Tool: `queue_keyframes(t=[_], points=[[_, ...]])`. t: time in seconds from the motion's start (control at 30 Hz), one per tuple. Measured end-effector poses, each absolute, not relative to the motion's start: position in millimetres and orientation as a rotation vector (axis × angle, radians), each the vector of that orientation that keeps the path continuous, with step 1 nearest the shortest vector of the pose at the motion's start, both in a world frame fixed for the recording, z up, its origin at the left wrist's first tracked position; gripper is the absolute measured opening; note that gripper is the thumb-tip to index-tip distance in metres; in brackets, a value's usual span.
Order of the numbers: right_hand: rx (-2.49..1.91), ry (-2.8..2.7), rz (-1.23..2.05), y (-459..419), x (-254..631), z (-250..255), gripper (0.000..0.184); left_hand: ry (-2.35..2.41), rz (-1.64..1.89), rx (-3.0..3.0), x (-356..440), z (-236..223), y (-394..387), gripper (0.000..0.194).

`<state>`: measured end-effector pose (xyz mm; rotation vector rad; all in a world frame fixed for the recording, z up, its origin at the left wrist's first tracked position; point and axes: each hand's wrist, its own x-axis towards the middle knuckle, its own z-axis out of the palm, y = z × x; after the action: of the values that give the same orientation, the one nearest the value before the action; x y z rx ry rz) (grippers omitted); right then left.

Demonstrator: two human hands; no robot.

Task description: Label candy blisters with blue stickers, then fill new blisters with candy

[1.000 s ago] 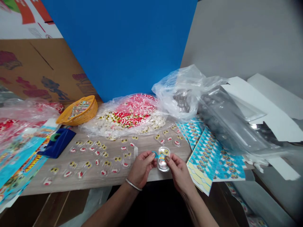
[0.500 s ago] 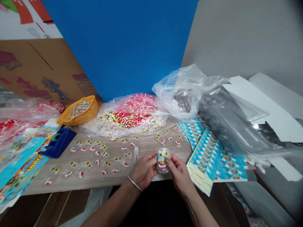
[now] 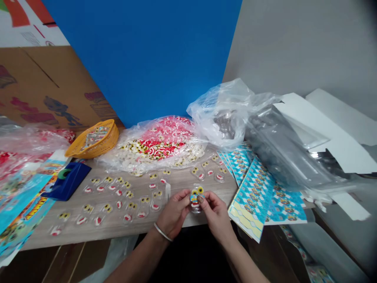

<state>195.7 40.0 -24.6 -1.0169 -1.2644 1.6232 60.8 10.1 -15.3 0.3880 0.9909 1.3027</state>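
Between both hands, above the table's front edge, is a small clear plastic blister pack (image 3: 200, 190) with yellow-and-black eye candies and a red-and-white mouth candy inside. A blue printed sticker (image 3: 194, 197) lies across its middle. My left hand (image 3: 176, 210) grips the pack's left side, thumb and fingers closed. On the other side my right hand (image 3: 216, 214) pinches it, the thumb pressed onto the sticker. To the left, several similar blister packs (image 3: 127, 217) with eyes and mouths lie on the table. Sheets of blue stickers (image 3: 253, 196) are right of my hands.
Behind lies a transparent bag of red, white and yellow candies (image 3: 165, 141). A yellow basket (image 3: 110, 137) and a blue tape dispenser (image 3: 70, 181) stand left. Clear plastic bags (image 3: 279, 141) and white cardboard (image 3: 326, 129) crowd the right. A blue panel (image 3: 147, 59) rises behind the table.
Both hands still hold the blister pack, which looks more tilted now. My right thumb remains on the sticker. The whole view has shifted slightly.
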Motion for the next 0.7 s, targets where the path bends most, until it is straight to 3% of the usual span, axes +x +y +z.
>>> queue_keyframes(t=[0.13, 0.3, 0.7], points=[[-1.056, -1.330, 1.475, 40.9, 192.0, -26.4, 0.028, 1.153, 1.398, 0.585, 62.0, -20.3, 6.2, 0.020], [-1.029, -1.308, 1.535, 47.4, 192.4, -23.1, 0.025, 1.361, 1.329, 0.728, 62.4, -19.3, 5.7, 0.015], [-1.025, -1.083, 1.577, 52.0, 190.6, -38.0, 0.024, 1.259, 1.124, 0.758, 65.0, -28.3, 8.1, 0.025]])
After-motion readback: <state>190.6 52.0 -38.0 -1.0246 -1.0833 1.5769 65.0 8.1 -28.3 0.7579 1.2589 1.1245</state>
